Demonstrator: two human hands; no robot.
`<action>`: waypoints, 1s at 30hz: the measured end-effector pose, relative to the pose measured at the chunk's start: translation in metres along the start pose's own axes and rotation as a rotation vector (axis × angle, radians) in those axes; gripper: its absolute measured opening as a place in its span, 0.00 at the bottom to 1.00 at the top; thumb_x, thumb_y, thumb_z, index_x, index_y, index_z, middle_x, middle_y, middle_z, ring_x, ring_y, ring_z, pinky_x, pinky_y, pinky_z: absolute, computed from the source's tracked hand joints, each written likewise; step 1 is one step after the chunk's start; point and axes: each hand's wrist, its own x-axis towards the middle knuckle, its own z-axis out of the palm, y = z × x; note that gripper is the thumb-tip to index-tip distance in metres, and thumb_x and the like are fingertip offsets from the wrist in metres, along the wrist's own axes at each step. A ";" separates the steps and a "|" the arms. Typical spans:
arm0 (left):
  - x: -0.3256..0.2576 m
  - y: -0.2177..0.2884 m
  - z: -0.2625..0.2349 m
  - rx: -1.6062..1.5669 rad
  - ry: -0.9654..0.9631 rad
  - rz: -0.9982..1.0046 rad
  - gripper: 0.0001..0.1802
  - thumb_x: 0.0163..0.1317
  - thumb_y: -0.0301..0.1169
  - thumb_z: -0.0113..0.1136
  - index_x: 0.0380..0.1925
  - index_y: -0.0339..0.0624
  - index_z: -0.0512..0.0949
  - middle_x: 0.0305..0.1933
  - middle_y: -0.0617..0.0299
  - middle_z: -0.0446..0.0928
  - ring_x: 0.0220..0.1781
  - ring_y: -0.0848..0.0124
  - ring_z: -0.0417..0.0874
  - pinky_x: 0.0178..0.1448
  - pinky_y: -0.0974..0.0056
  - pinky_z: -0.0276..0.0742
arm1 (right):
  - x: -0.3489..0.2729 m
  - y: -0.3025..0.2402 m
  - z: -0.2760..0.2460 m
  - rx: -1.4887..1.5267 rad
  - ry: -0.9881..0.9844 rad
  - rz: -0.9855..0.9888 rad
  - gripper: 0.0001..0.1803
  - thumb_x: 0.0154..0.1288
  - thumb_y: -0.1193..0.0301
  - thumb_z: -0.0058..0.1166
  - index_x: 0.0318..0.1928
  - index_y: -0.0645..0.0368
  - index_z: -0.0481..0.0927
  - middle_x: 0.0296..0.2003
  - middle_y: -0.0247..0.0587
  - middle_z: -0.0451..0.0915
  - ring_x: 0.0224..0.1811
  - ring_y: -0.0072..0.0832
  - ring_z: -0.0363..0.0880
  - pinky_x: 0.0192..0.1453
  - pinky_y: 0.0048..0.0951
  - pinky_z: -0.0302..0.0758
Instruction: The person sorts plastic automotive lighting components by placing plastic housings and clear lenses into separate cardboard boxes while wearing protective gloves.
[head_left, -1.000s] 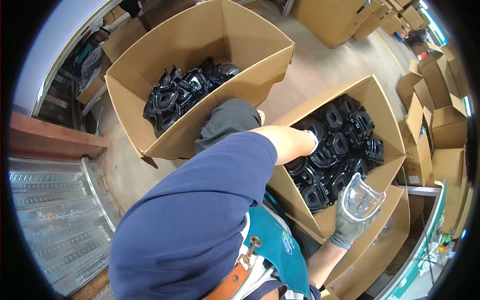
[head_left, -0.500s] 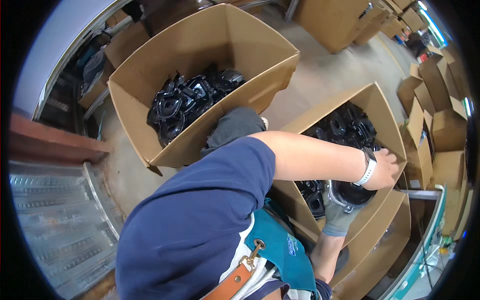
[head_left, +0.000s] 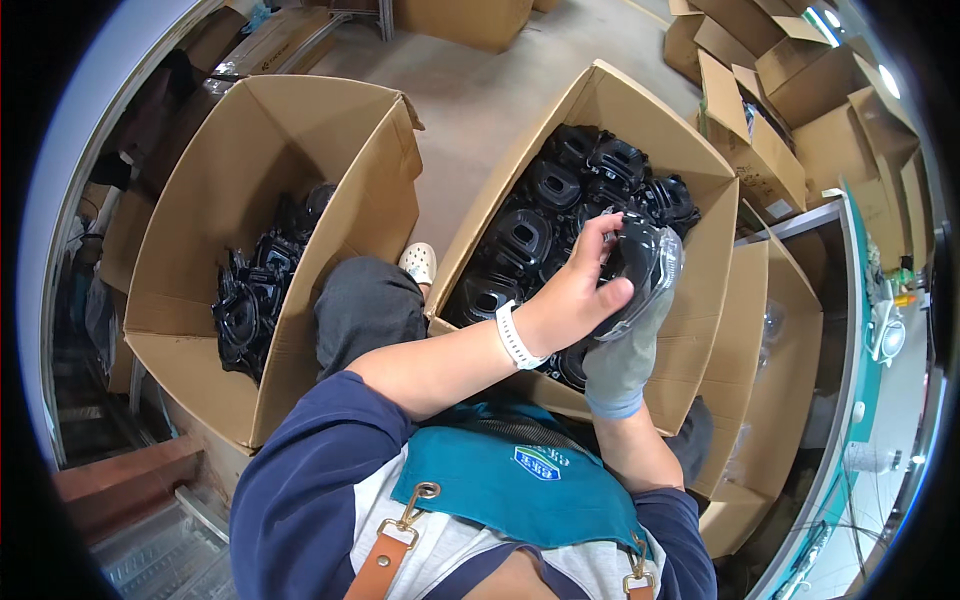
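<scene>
A rounded black plastic piece with a clear, shiny rim (head_left: 652, 262) is held up over the right-hand carton (head_left: 722, 290). My right hand (head_left: 628, 365), in a grey glove, grips it from below; its fingers are partly hidden behind the piece. From the left my bare left hand (head_left: 572, 290), a white band at its wrist, curls its fingers against the upper edge, the thumb across the near side. Beneath, several black moulded parts with oval openings (head_left: 524, 236) are piled inside the carton.
To my left stands another tall carton (head_left: 165, 250) with a heap of black parts (head_left: 262, 285). My knee (head_left: 370, 305) sits between the two cartons. Further cardboard boxes (head_left: 755, 130) are at the far right. Beside the right carton is another carton (head_left: 775, 400) holding clear pieces.
My left hand has come back from the carton's far right side to the piece in my right hand. That piece is raised higher, and my view has swung to the right.
</scene>
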 end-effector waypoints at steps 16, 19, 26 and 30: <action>0.004 0.009 -0.023 0.276 0.184 -0.002 0.47 0.49 0.41 0.69 0.67 0.48 0.56 0.66 0.43 0.48 0.72 0.49 0.47 0.74 0.53 0.52 | 0.010 -0.001 0.010 -0.273 -0.012 -0.029 0.39 0.72 0.62 0.49 0.74 0.59 0.44 0.70 0.46 0.56 0.70 0.36 0.59 0.73 0.37 0.56; 0.002 -0.008 -0.016 0.189 0.219 0.009 0.41 0.55 0.41 0.64 0.67 0.44 0.59 0.71 0.40 0.41 0.76 0.46 0.39 0.76 0.50 0.49 | 0.011 0.015 0.007 -0.400 0.057 -0.073 0.38 0.71 0.68 0.49 0.74 0.60 0.44 0.70 0.48 0.56 0.70 0.37 0.59 0.73 0.37 0.56; 0.002 0.014 -0.021 0.053 0.202 0.129 0.40 0.60 0.51 0.55 0.65 0.37 0.60 0.71 0.47 0.56 0.75 0.48 0.43 0.76 0.49 0.38 | 0.018 -0.009 0.000 -0.321 -0.172 -0.011 0.30 0.76 0.67 0.41 0.72 0.63 0.52 0.68 0.44 0.60 0.69 0.34 0.61 0.72 0.32 0.58; 0.001 0.024 -0.020 0.210 0.169 0.098 0.40 0.61 0.51 0.52 0.66 0.36 0.59 0.71 0.47 0.56 0.75 0.51 0.43 0.77 0.49 0.36 | 0.024 -0.003 -0.017 -0.352 -0.145 0.058 0.28 0.77 0.66 0.38 0.72 0.59 0.53 0.67 0.42 0.62 0.68 0.31 0.63 0.71 0.32 0.62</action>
